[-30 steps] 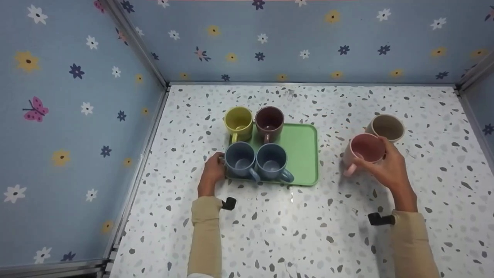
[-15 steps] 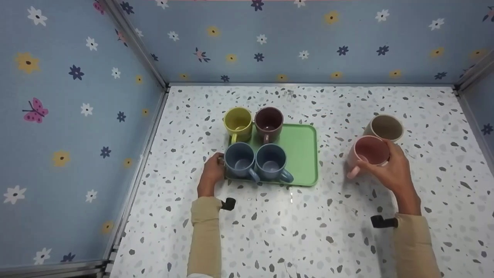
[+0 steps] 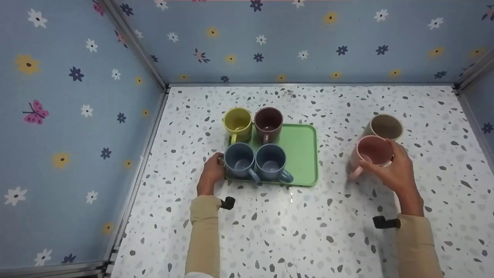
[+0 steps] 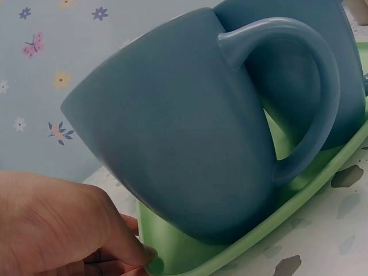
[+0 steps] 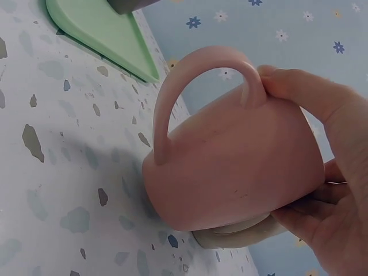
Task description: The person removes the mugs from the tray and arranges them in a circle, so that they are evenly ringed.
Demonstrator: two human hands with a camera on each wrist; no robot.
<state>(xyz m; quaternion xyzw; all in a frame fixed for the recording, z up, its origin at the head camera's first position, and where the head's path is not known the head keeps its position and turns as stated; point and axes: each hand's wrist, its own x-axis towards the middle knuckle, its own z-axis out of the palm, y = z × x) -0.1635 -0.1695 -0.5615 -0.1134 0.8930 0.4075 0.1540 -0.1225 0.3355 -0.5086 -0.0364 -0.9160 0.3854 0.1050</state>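
Note:
My right hand (image 3: 393, 170) grips a pink mug (image 5: 236, 161) by its rim and side, thumb near the top of the handle. The mug's base is close over the table, and a beige mug (image 3: 387, 127) stands right behind it. At the left, my left hand (image 3: 213, 170) pinches the corner of a green tray (image 4: 172, 253), thumb on the rim. On the tray's left part stand a yellow mug (image 3: 238, 121), a maroon mug (image 3: 269, 121) and, in front of them, two blue mugs; the left blue mug (image 4: 178, 126) is nearest my left hand.
The tray's right part (image 3: 301, 154) is bare. The speckled white table (image 3: 308, 231) meets a flowered blue wall (image 3: 301, 42) at the back and another flowered panel (image 3: 69, 154) on the left.
My right hand has moved slightly right and toward me with the pink mug. My left hand stays at the tray, and the mugs there have not moved.

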